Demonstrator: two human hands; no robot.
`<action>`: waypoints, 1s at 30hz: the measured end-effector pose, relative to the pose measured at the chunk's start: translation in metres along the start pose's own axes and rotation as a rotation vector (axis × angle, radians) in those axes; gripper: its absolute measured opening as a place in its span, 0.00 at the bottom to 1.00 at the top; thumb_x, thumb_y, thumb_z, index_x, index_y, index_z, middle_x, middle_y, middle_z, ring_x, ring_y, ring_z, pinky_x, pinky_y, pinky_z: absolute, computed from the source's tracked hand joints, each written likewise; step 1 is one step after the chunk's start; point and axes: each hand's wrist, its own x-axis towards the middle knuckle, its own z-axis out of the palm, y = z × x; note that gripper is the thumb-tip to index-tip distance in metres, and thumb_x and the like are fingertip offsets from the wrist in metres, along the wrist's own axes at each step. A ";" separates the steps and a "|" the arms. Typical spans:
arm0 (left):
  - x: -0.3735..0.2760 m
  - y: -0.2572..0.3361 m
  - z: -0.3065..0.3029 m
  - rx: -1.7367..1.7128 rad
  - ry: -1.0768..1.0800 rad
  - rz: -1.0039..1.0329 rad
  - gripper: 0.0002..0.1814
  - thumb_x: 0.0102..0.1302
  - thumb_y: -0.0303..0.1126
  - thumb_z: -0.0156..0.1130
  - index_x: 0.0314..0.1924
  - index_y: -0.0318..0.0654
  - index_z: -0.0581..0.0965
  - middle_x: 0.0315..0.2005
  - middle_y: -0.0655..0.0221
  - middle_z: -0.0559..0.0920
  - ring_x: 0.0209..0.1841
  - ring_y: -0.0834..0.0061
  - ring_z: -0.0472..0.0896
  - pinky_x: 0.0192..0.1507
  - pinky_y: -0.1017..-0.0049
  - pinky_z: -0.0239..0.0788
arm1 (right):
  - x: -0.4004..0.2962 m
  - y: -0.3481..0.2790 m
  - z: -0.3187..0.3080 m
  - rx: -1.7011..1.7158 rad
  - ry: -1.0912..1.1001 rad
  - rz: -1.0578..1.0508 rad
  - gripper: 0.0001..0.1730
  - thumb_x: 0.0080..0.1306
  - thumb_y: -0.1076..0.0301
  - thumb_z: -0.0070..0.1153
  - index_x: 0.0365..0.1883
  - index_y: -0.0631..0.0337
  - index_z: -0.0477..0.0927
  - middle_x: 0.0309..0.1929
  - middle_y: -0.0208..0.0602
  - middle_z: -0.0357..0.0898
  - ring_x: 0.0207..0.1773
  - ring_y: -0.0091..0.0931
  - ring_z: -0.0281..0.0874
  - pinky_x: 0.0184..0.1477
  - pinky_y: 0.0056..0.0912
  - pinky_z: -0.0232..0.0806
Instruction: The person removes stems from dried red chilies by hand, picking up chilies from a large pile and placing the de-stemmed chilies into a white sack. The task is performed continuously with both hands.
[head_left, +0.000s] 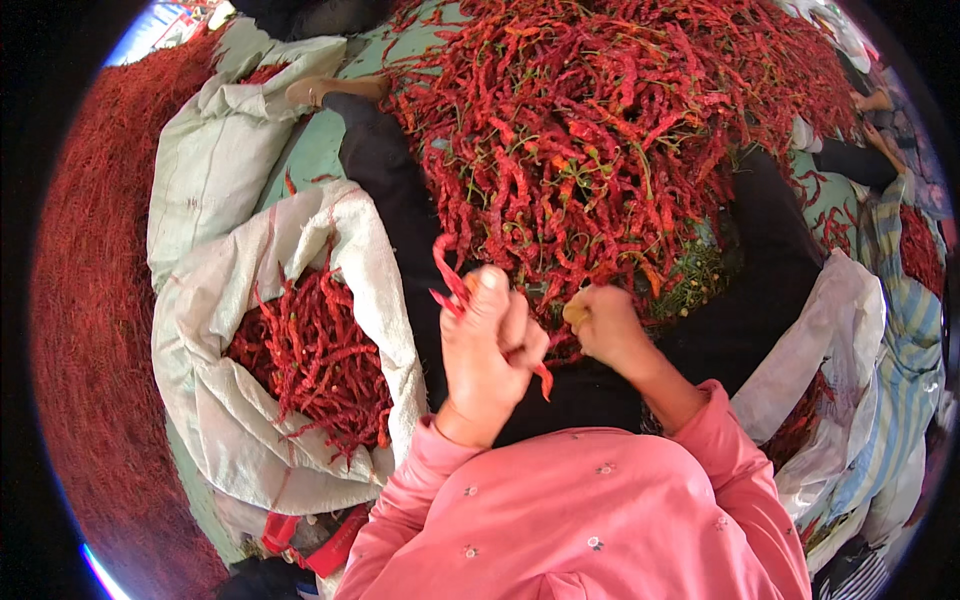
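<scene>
My left hand (491, 337) is closed around a few red chilli peppers (452, 279), whose curled ends stick out beside the thumb and below the fingers. To its right, my right hand (606, 324) is curled with thumb and fingers together at the near edge of the chilli pile (570, 157). Something yellowish covers a fingertip of that hand; whether it pinches a stem is hidden. Wrinkled red chillies with green stems make up the pile between my outstretched legs. Loose green stems (694, 277) lie by my right leg.
An open white woven sack (202, 405) of red chillies stands at my left, with another sack (217, 157) behind it. Far left spreads a large mass of chillies (90, 322). On the right are a white sack (847, 315) and a blue-striped sack (889, 405). Other people sit nearby.
</scene>
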 end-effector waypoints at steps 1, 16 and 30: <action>0.005 0.006 -0.005 -0.051 0.000 -0.008 0.21 0.73 0.43 0.47 0.21 0.50 0.58 0.13 0.82 0.50 0.15 0.86 0.46 0.17 0.82 0.41 | 0.010 -0.036 -0.017 0.392 -0.119 0.536 0.06 0.62 0.77 0.51 0.34 0.69 0.79 0.21 0.40 0.75 0.16 0.27 0.72 0.22 0.29 0.70; 0.048 -0.035 -0.069 -0.425 -0.185 -0.066 0.32 0.71 0.55 0.43 0.15 0.41 0.70 0.42 0.62 0.80 0.37 0.69 0.73 0.66 0.57 0.56 | 0.007 -0.057 -0.006 0.416 -0.126 0.000 0.08 0.60 0.75 0.59 0.38 0.66 0.81 0.25 0.38 0.79 0.25 0.23 0.76 0.28 0.28 0.67; 0.039 -0.039 -0.064 -0.134 -0.375 -0.065 0.34 0.71 0.59 0.37 0.26 0.35 0.76 0.55 0.50 0.73 0.54 0.60 0.72 0.62 0.61 0.57 | 0.011 -0.053 -0.005 0.883 -0.452 0.366 0.08 0.64 0.72 0.55 0.28 0.66 0.80 0.22 0.33 0.77 0.18 0.17 0.68 0.19 0.20 0.57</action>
